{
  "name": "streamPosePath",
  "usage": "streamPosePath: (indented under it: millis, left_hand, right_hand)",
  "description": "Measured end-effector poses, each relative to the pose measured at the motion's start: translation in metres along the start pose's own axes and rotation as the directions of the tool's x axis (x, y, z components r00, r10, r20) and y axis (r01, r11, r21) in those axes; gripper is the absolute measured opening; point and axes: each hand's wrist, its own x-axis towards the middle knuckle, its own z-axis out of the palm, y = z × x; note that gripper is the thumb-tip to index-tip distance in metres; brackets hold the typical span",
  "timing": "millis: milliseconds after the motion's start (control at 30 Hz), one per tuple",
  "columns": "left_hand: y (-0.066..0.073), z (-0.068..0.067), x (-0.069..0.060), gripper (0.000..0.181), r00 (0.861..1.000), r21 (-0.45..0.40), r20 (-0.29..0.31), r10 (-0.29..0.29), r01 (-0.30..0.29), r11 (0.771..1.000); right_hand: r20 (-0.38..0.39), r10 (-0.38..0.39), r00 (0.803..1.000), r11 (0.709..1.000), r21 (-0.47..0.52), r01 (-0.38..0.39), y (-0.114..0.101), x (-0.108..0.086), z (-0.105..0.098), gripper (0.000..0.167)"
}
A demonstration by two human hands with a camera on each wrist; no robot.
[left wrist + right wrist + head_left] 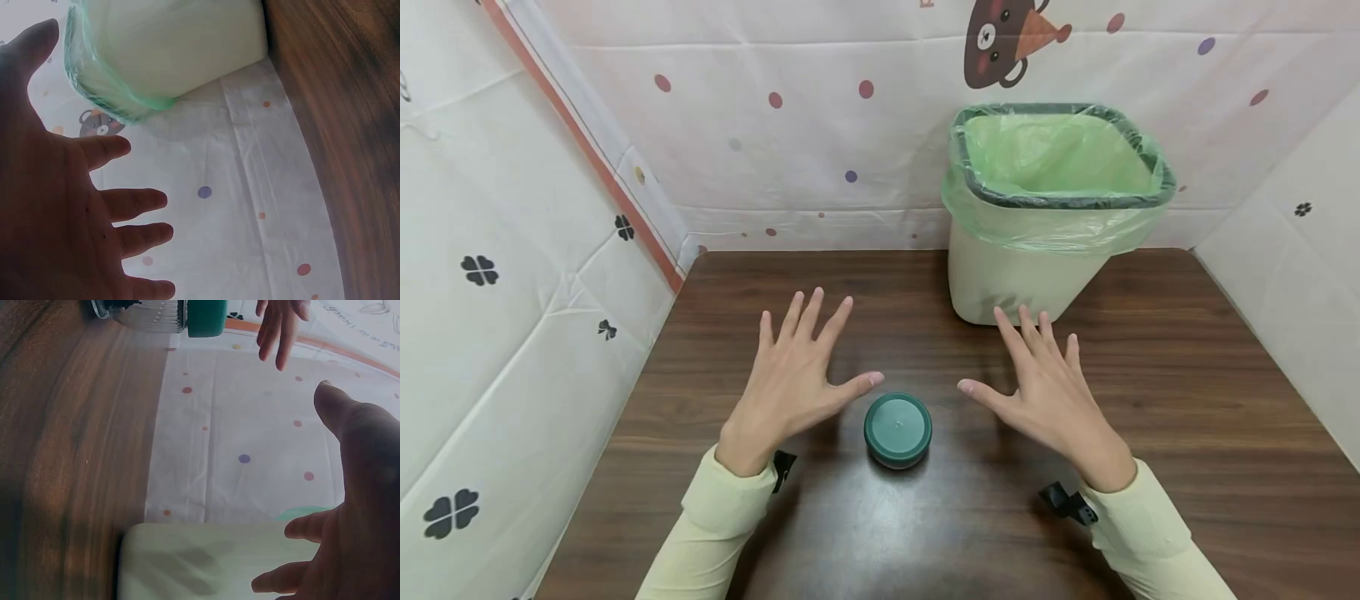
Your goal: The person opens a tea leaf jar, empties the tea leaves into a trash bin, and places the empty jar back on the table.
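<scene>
Fingers point(835, 323) spread wide, left hand point(786, 382) and right hand point(1051, 396) hover either side of a green-lidded clear jar point(898, 429) on the table point(850, 542).

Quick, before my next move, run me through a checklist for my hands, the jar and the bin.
1. Left hand free: ok, fingers spread, holding nothing.
2. Right hand free: ok, fingers spread, holding nothing.
3. Jar steady: ok, upright on the table, between the hands and nearer the left.
4. Lid on the jar: ok, the green lid covers the top.
5. Lid screwed tight: cannot tell from these views.
6. Bin lined: ok, the green bag is folded over its rim and the mouth is open.
</scene>
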Motion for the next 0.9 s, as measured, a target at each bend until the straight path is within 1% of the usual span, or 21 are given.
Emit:
streamPosePath:
  millis: [200,400,767,900]
  left_hand:
    - [0.0013,-0.0001,0.0001,0.1,1.0,0.004,0.01,0.025,-0.025,1.0]
    - [0.0038,0.0018,-0.0016,0.1,0.999,-0.001,0.017,0.052,-0.051,0.999]
    - [0.0088,0.0061,-0.0046,0.097,0.996,-0.018,0.029,0.082,-0.081,0.997]
    - [0.0099,0.0069,-0.0068,0.096,0.995,-0.036,0.052,0.083,-0.081,0.996]
  right_hand:
    - [0.021,0.012,1.0,1.0,0.014,-0.012,0.0015,0.0009,0.0031,0.105]
    - [0.021,-0.004,1.0,1.0,0.019,0.004,0.0019,-0.0002,0.0055,0.105]
    - [0.033,-0.038,0.999,0.999,0.027,0.038,0.0025,-0.0044,0.0072,0.104]
    - [0.04,-0.039,0.998,0.999,0.034,0.037,0.0024,-0.0061,0.0078,0.104]
